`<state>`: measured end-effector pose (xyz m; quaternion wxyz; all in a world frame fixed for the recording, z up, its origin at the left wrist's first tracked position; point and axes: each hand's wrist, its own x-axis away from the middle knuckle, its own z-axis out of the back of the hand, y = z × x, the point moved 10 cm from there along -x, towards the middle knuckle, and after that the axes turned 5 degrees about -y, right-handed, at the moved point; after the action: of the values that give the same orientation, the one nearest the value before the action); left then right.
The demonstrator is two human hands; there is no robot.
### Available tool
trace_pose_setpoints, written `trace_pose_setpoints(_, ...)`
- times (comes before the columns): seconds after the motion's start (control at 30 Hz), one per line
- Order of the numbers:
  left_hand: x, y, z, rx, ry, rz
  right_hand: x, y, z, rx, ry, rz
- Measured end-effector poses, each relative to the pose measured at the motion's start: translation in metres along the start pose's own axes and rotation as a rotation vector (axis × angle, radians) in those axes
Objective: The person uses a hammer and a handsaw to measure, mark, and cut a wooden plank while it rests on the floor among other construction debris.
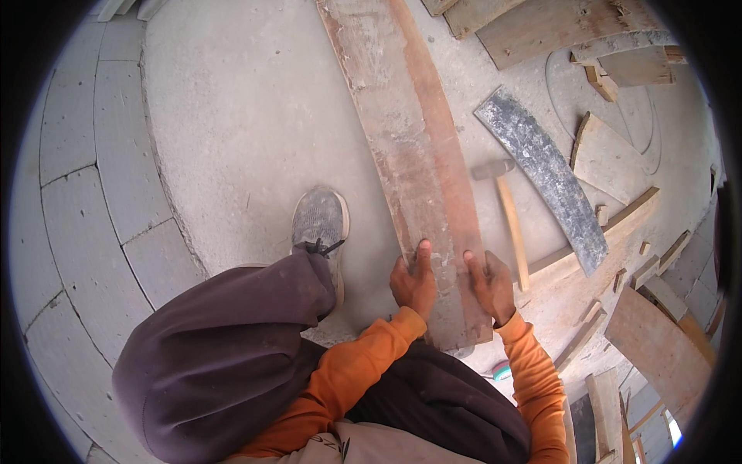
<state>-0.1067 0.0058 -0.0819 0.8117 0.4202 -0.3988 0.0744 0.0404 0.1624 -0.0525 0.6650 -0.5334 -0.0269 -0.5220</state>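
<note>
A long, worn wooden plank [402, 139], dusty grey with a reddish strip down its right side, runs from the top of the view to my lap. My left hand [414, 284] is closed on the plank's left edge, thumb on the upper face. On the opposite edge, my right hand [491, 288] grips in the same way, its fingers partly hidden underneath. A hammer [508, 220] with a pale wooden handle lies on the floor just right of the plank. Past it lies a dark, white-specked board [549, 170].
Wooden offcuts [610, 158], a batten [630, 213] and a broad brown board [661, 348] lie scattered at the right. More boards [549, 31] are at the upper right. Grey blocks [97, 209] line the left side. My shoe [321, 220] stands on the dusty floor left of the plank.
</note>
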Motion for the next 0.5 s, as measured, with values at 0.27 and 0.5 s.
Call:
trace_pose_setpoints(0.27,0.006,-0.002,-0.002,0.049,-0.024,-0.040,0.006,-0.010,0.010,0.123,-0.104,0.010)
trace_pose_setpoints(0.5,0.007,0.007,-0.010,0.124,-0.042,-0.129,-0.004,-0.049,0.090,0.770,0.466,0.396)
